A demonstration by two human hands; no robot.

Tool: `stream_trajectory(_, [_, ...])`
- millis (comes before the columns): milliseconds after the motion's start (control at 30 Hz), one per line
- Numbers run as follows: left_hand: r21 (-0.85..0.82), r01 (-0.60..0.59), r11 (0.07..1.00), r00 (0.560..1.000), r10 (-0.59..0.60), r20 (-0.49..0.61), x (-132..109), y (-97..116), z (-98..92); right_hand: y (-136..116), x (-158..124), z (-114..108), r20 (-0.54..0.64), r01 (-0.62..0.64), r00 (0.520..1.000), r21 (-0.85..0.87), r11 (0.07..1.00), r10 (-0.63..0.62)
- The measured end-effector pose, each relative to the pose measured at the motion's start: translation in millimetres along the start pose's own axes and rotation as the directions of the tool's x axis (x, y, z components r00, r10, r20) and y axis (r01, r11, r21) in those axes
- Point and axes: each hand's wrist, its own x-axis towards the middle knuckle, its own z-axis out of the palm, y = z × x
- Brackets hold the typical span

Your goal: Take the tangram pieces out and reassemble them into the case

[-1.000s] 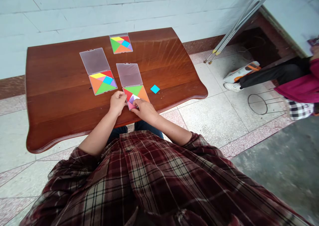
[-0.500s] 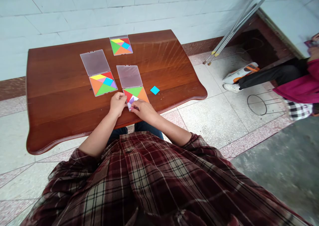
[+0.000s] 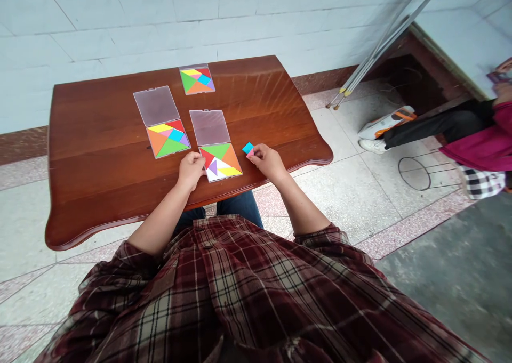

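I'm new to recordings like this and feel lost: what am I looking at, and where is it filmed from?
There is no machine here: a person works with two bare hands, filmed by one camera worn on the head, looking forward and down. On the brown table lie three open cases of colourful flat pieces: a near case, a left case and a far case. The left hand touches the near case's left edge. The right hand holds a small pink piece close to a blue square outside the cases; whether those two touch is hard to tell. White gaps show in the near case.
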Motion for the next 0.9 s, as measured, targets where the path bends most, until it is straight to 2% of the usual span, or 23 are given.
stream_trajectory(133, [0.006,0.001,1.000,1.000,-0.001,-0.005,1.4,-1.5,-1.0,10.1,1.4,1.6,-0.001,-0.030,1.000,-0.053,0.998,0.030])
stream_trajectory(300, [0.007,-0.015,1.000,1.000,0.015,0.005,3.7,-3.6,-2.1,7.8,1.2,1.4,-0.048,-0.060,0.998,-0.226,0.972,0.051])
stream_trajectory(400, [0.010,-0.017,1.000,1.000,0.016,0.010,3.7,-3.6,-2.1,0.8,-3.5,-0.1,-0.108,-0.032,0.994,-0.260,0.965,0.004])
stream_trajectory(467, [0.013,-0.012,1.000,1.000,0.012,0.011,3.2,-3.0,-1.8,-8.2,-9.1,2.0,-0.114,0.043,0.991,-0.234,0.971,-0.071])
stream_trajectory(567, [0.010,-0.015,1.000,1.000,0.014,0.011,2.7,-2.1,-1.2,-27.3,-17.8,13.3,0.012,0.197,0.980,-0.173,0.965,-0.198])
stream_trajectory(633, [0.005,-0.023,1.000,1.000,0.022,0.008,2.6,-1.9,-0.9,-41.4,-21.6,24.8,0.139,0.288,0.953,-0.142,0.947,-0.269])
stream_trajectory(700, [0.001,-0.031,1.000,0.999,0.031,0.011,2.7,-2.3,-1.1,-54.3,-23.3,36.3,0.212,0.339,0.928,-0.138,0.930,-0.307])
stream_trajectory(900, [0.007,-0.042,0.999,0.999,0.042,0.034,3.1,-4.5,-2.3,-75.4,-20.3,52.1,0.310,0.303,0.928,-0.307,0.902,-0.206])
